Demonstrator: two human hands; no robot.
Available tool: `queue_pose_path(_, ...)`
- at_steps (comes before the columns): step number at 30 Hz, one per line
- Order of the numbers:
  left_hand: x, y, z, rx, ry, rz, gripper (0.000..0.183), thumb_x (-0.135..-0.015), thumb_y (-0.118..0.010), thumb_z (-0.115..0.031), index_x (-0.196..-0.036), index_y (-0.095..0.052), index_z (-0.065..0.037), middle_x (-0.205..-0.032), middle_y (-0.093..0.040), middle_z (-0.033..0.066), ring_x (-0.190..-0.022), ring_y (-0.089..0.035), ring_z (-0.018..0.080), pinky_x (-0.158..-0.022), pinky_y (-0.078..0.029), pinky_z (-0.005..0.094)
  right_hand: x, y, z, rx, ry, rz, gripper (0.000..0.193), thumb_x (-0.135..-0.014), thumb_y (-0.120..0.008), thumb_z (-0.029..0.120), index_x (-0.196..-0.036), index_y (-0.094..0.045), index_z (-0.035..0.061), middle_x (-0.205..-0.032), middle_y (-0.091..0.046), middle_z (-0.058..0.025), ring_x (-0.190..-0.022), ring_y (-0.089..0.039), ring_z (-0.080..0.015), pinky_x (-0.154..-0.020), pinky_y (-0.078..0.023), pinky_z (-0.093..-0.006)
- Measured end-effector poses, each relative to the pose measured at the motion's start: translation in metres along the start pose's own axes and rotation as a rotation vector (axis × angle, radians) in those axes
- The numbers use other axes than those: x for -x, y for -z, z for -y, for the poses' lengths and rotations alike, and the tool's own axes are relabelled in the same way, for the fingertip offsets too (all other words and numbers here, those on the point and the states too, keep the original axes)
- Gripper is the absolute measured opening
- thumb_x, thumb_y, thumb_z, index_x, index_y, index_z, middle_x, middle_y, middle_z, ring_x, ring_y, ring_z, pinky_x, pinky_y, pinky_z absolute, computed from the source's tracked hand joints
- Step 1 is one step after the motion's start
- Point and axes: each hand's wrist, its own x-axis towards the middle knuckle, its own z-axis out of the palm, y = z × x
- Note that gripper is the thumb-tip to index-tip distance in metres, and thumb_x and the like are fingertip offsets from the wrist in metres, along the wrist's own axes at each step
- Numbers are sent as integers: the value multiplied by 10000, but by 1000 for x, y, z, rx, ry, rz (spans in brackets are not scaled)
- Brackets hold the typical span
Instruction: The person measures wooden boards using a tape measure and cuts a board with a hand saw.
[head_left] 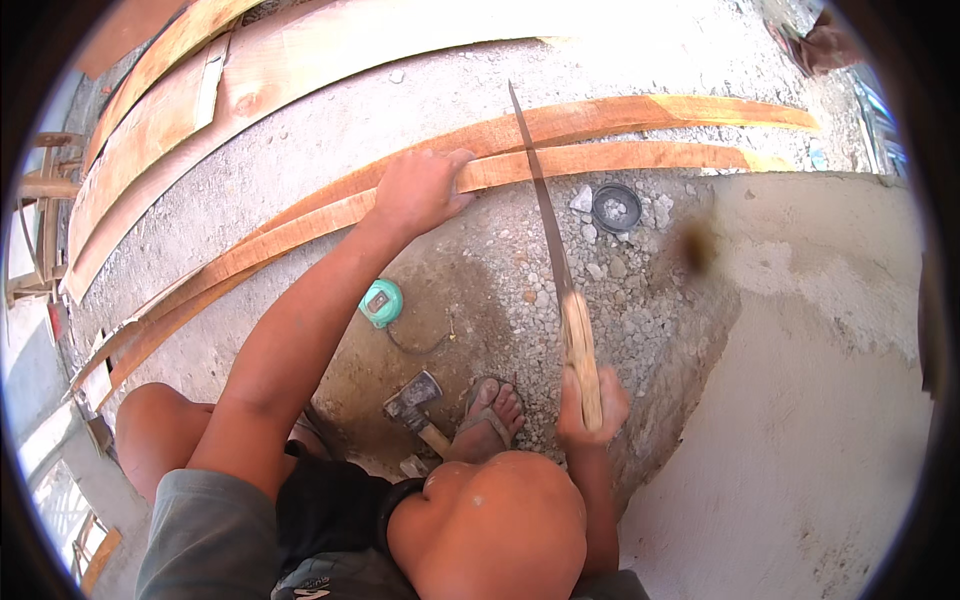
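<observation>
My right hand (594, 408) is closed round the pale wooden handle (580, 350) of a handsaw. Its long narrow blade (546, 205) points away from me and crosses a reddish-brown wooden strip (590, 157), with the tip reaching past a second strip (575, 120) just behind. I cannot tell whether the teeth have cut into the wood. To the left of the blade, my left hand (420, 188) grips the nearer strip from above, fingers wrapped over its edge. The two strips run side by side from lower left to upper right.
Wide boards (270, 85) lie beyond the strips. Near my sandalled foot (495, 408) lies a hatchet-like tool (413, 398); a teal round case (381, 302) with a thin cord sits farther off. A dark ring-shaped dish (616, 208) rests on gravel, beside a cement slab (800, 420).
</observation>
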Motion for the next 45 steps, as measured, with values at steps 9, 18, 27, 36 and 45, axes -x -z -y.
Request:
queue_pose_path(9, -13, -6, -25, 33, -12, -46, 508, -851, -800, -335, -1297, -656, -137, -988, -754, 163, -942, -724, 360, -807, -577, 494, -89, -33, -10, -168, 51, -48, 224, -918, -758, 54, -782, -583, 30, -582, -562, -34, -497, -546, -89, -468, -415, -290)
queue_pose_path(18, 1, -1, 8, 46, 55, -23, 576, -771, -842, -359, -1289, -679, -166, -969, -745, 197, -936, -716, 376, -829, -554, 517, 10, 14, 9, -168, -145, 62, 212, -843, -797, 49, -755, -606, 20, -574, -556, -102, -473, -609, -232, -476, -450, -354)
queue_pose_path(27, -12, 7, -29, 149, 33, -41, 503, -773, -822, -259, -1242, -702, -124, -1100, -750, 147, -1062, -695, 381, -950, -541, 493, -73, -50, -45, -250, 161, -103, 199, -902, -751, 97, -787, -615, 11, -570, -535, -87, -514, -554, -126, -493, -444, -361)
queue_pose_path(36, -8, -11, -5, 114, 44, -166, 466, -797, -781, -410, -1174, -755, -137, -1104, -743, 190, -1062, -704, 377, -930, -554, 515, -103, -83, -27, -339, -36, -96, 167, -914, -737, 146, -888, -656, 3, -661, -594, -117, -599, -623, -218, -564, -483, -358)
queue_pose_path(45, -1, 17, -17, 199, 142, 66, 626, -869, -750, -523, -1317, -686, -91, -1274, -706, 190, -1172, -662, 386, -1024, -493, 501, -105, -88, -28, -350, -61, -120, 199, -921, -735, 146, -827, -628, 7, -612, -549, -66, -565, -563, -152, -528, -449, -350)
